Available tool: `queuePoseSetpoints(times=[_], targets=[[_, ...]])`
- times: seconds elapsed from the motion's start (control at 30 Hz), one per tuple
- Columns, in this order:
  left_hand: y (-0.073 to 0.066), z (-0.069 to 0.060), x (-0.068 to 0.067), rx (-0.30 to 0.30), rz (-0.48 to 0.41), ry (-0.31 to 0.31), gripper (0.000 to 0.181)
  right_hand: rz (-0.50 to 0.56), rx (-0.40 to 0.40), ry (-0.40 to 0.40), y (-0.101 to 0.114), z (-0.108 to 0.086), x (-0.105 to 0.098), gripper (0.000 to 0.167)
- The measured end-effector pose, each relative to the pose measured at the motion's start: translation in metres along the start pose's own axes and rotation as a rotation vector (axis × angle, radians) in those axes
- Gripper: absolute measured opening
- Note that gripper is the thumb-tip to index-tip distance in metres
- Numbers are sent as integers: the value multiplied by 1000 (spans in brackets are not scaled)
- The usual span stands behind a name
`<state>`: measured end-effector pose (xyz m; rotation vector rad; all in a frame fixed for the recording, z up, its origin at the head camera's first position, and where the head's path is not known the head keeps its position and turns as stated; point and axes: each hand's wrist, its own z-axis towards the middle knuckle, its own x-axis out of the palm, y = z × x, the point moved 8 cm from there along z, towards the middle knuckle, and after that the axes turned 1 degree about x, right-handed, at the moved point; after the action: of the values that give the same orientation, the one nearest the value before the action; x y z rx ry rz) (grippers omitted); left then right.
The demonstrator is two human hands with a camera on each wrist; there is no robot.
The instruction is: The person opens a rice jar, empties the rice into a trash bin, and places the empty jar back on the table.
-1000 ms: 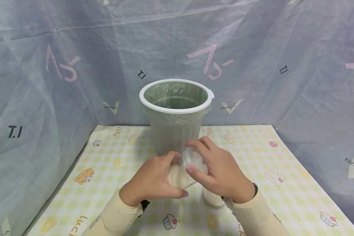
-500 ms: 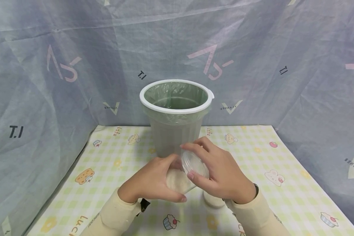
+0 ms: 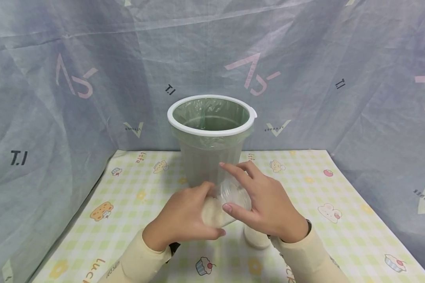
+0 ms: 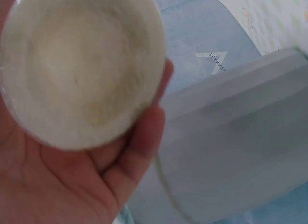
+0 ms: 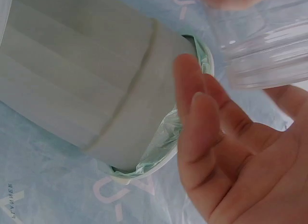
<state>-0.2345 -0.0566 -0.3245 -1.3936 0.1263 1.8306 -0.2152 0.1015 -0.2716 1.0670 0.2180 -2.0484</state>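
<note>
Tilted between the two hands is a clear jar [image 3: 212,212] with pale contents, its ridged clear end towards the right. My left hand [image 3: 182,214] grips the jar's body; in the left wrist view, that hand [image 4: 72,183] curls round the jar's pale round base [image 4: 86,74]. My right hand [image 3: 270,206] is spread around the clear end, thumb in front and index fingertip lifted off above. The right wrist view shows that hand [image 5: 255,166] with bent fingers apart from the clear plastic [image 5: 269,53]. Whether its thumb touches, I cannot tell.
A grey bin [image 3: 210,157] with a white rim and green liner stands just behind the hands. Below the right hand, a pale round object [image 3: 256,237] sits on the checked tablecloth [image 3: 290,259]. Grey-blue cloth [image 3: 304,47] hangs behind and on both sides.
My right hand's fingers have spread wider, with the index fingertip raised off the jar's clear end. The left hand still grips the jar in nearly the same place.
</note>
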Motion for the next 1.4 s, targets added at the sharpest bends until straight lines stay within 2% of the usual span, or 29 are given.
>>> queuePoseSetpoints(times=[0.07,0.3,0.43,0.63,0.87,1.17,1.4], targets=[[-3,-1,-2,1,60,-35,83,-4,26,11,-2,-1,1,77],[-14,-3,-8,82,184,-187,87,18,107,17,-8,-3,4,69],[-16,-4,-9,100,222,-221,86,-2,117,2,-9,-3,5,60],[-15,-3,-9,96,204,-195,88,-19,103,-7,-9,-3,5,49],[-13,-2,-7,98,178,-162,89,-37,77,-7,-7,-3,4,48],[-7,-1,-3,46,106,-81,84,-16,52,-4,-4,-3,4,50],[-5,-1,-1,37,61,-48,83,-9,36,0,-2,-2,4,50]])
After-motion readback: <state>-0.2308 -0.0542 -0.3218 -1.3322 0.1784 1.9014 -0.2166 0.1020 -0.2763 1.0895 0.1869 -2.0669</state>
